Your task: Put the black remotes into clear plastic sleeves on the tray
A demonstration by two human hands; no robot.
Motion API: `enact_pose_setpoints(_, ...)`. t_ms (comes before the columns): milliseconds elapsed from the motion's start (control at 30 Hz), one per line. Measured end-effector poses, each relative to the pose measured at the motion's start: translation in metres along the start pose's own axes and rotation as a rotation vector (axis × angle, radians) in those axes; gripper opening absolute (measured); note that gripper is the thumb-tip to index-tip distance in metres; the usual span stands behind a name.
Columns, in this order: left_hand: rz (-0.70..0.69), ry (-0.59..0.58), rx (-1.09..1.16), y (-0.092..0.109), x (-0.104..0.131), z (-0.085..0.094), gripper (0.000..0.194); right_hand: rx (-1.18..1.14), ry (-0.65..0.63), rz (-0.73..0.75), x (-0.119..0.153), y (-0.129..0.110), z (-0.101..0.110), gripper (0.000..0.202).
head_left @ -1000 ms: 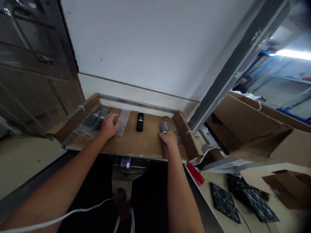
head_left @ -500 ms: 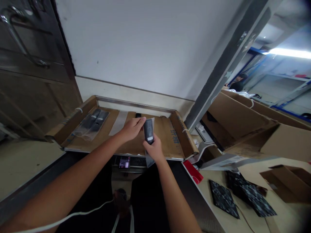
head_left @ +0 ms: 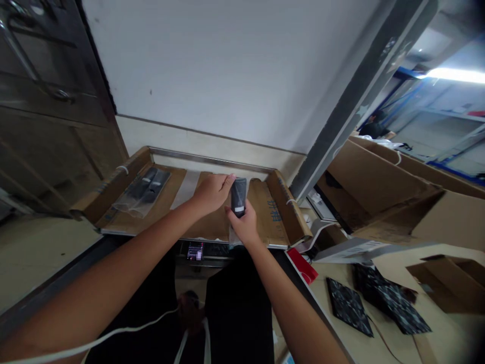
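Note:
Above the cardboard-lined tray (head_left: 206,230), a dark rounded item (head_left: 238,192) with a small white label stands nearly upright inside a clear plastic bag. My right hand (head_left: 243,222) is closed around its lower part, and the bag's loose end hangs below that hand. At the upper left edge, my left hand (head_left: 215,192) has its thumb and fingers closed in a pinch by the item's top; what exactly they grip is too small to tell. Bagged dark items (head_left: 147,188) of a similar look lie flat on the left of the tray.
A lit phone (head_left: 195,251) lies beneath the tray's front edge. Large open cardboard boxes (head_left: 386,187) stand to the right. Black patterned pieces (head_left: 348,306) and a red item (head_left: 302,265) lie lower right. A white cord (head_left: 125,329) crosses my lap.
Both hands have shifted slightly to the right and up with the bagged dark item. My left hand is turned more over its top edge. The view has moved a little.

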State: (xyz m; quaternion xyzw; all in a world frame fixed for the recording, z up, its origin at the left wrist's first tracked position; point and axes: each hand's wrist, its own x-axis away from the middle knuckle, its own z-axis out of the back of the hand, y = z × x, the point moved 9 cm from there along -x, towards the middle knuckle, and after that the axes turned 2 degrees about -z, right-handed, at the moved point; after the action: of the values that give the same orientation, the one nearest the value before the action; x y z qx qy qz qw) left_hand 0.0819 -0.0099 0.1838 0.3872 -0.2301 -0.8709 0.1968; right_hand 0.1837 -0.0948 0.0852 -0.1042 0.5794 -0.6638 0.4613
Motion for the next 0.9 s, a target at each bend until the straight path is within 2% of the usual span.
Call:
enact_pose_setpoints(133,-0.073,0.062,-0.195,0.005,-0.004,0.009,0.052,-0.004,0.011,-0.008,-0.004,0.007,-0.01,0.03)
enact_pose_setpoints(233,-0.119,0.096,-0.251,0.013,-0.011,0.019,0.05,0.013,0.03,-0.03,-0.008,0.021,-0.015,0.034)
enact_pose_setpoints(400,-0.135,0.162,-0.191,0.025,-0.025,0.036,0.05,0.023,0.023,-0.071,-0.011,0.044,-0.022,0.034)
enact_pose_setpoints(533,-0.12,0.243,-0.063,0.022,-0.033,0.052,0.052,0.063,0.039,-0.08,-0.015,0.051,-0.022,0.032)
enact_pose_setpoints(600,-0.093,0.343,0.04,0.011,-0.038,0.069,0.054,0.081,0.055,-0.084,-0.017,0.053,-0.022,0.031)
enact_pose_setpoints(700,0.015,0.525,0.277,-0.022,-0.045,0.093,0.055,0.084,0.084,-0.061,-0.019,0.055,-0.024,0.031)
enact_pose_setpoints(800,0.137,0.565,0.492,-0.057,-0.049,0.095,0.052,0.045,0.091,-0.013,-0.021,0.054,-0.028,0.033)
enact_pose_setpoints(900,0.175,0.603,0.501,-0.075,-0.048,0.099,0.044,0.051,0.06,-0.006,-0.022,0.054,-0.034,0.031)
